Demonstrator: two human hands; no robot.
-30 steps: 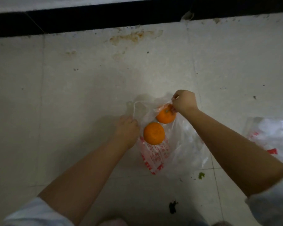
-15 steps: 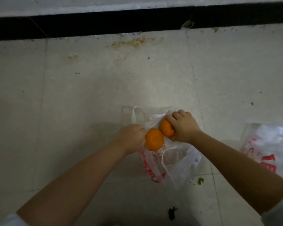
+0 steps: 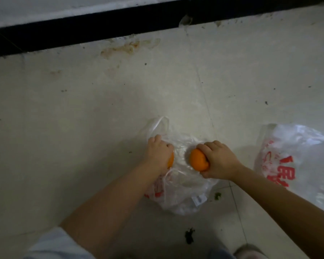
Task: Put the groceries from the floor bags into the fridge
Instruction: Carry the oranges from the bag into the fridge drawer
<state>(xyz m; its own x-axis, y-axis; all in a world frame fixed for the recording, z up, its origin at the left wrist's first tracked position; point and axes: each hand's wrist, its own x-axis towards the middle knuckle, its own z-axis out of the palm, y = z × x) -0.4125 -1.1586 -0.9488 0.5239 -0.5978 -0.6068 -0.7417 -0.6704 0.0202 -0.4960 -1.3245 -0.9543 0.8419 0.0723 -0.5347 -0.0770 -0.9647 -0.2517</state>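
Observation:
A thin clear plastic bag (image 3: 183, 195) with red print lies crumpled on the tiled floor in the middle of the head view. My right hand (image 3: 218, 158) grips an orange (image 3: 197, 159) just above the bag. My left hand (image 3: 158, 153) is curled over a second orange (image 3: 171, 160), of which only a sliver shows under the palm. The two oranges are held apart over the bag. No fridge is in view.
A second clear bag with red lettering (image 3: 295, 161) lies on the floor at the right. A black skirting strip (image 3: 120, 23) runs along the wall at the top. Small green and dark scraps (image 3: 190, 238) litter the tiles near my shoe (image 3: 251, 252).
Both hands have each taken hold of an orange and lifted it out of the bag, drawing the two fruits apart. The bag has collapsed flat on the floor.

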